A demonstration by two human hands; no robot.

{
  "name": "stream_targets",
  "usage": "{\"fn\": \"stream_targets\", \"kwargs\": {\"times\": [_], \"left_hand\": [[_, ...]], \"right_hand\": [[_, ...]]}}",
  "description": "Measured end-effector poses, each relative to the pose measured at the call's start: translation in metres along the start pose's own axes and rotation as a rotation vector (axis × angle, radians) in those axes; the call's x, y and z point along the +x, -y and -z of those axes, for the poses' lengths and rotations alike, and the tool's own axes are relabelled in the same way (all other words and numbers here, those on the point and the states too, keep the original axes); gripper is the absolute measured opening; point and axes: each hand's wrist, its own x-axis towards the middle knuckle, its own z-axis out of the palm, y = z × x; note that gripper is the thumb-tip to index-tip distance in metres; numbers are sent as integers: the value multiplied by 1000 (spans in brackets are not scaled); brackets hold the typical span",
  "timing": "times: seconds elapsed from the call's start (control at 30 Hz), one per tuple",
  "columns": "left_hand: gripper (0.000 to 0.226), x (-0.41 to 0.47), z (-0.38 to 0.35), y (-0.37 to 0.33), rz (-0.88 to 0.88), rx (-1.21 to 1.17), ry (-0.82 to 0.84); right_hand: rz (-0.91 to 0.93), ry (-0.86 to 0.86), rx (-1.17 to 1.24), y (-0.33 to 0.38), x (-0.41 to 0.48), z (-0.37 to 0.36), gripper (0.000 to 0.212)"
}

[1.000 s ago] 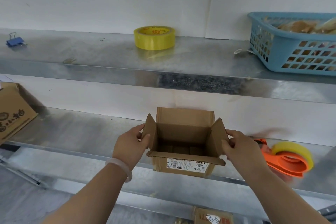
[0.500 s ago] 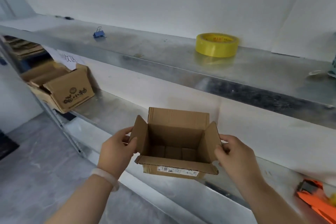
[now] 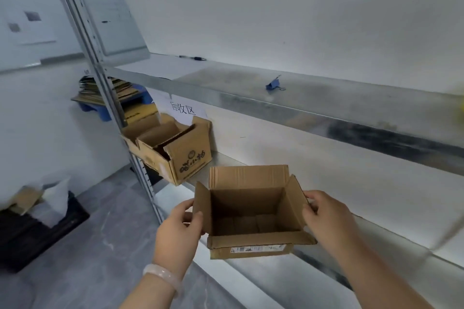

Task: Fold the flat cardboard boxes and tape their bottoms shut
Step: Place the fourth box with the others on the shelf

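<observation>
Since a moment ago the view has swung left along the racking and the small box (image 3: 251,211) has travelled with it; the tape roll and dispenser have dropped out of sight. Nearest, the left hand (image 3: 179,226), a pale bracelet (image 3: 163,275) at its wrist, pinches the box's left side flap between thumb and fingers, and the right hand (image 3: 326,216) pinches the right flap the same way. Held in the air just in front of the lower shelf (image 3: 391,241), the box is squared up, its top flaps standing open and its bottom flaps folded shut inside. Its underside is hidden, so whether tape is on it cannot be told, though this one looks finished. Beyond it on that shelf sits a larger open carton (image 3: 173,148) with cardboard inside, below a paper sign (image 3: 184,108). Farther left, behind the upright, a stack of flat cardboard (image 3: 108,90) suggests more boxes remain. A blue binder clip (image 3: 275,84) lies on the upper shelf (image 3: 339,98).
</observation>
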Motion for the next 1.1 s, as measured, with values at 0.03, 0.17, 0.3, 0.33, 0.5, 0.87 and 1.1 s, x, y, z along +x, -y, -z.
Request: {"fn": "stream_targets", "kwargs": {"times": [0.03, 0.17, 0.3, 0.33, 0.5, 0.87, 1.1], "left_hand": [[34, 13, 9, 5, 9, 0, 1], [32, 53, 32, 17, 36, 1, 24], [29, 88, 34, 26, 105, -79, 45], [28, 97, 33, 27, 124, -97, 56], [32, 131, 27, 31, 200, -130, 179], [24, 180, 44, 38, 191, -47, 451], [59, 222, 56, 41, 8, 47, 333]], "right_hand": [[1, -1, -12, 13, 8, -9, 37], [10, -1, -66, 56, 43, -36, 37], [12, -27, -118, 91, 82, -60, 37], [12, -32, -122, 97, 92, -65, 37], [16, -14, -120, 110, 141, -86, 37], [-123, -55, 277, 113, 171, -107, 67], [-379, -208, 594, 125, 103, -123, 71]]}}
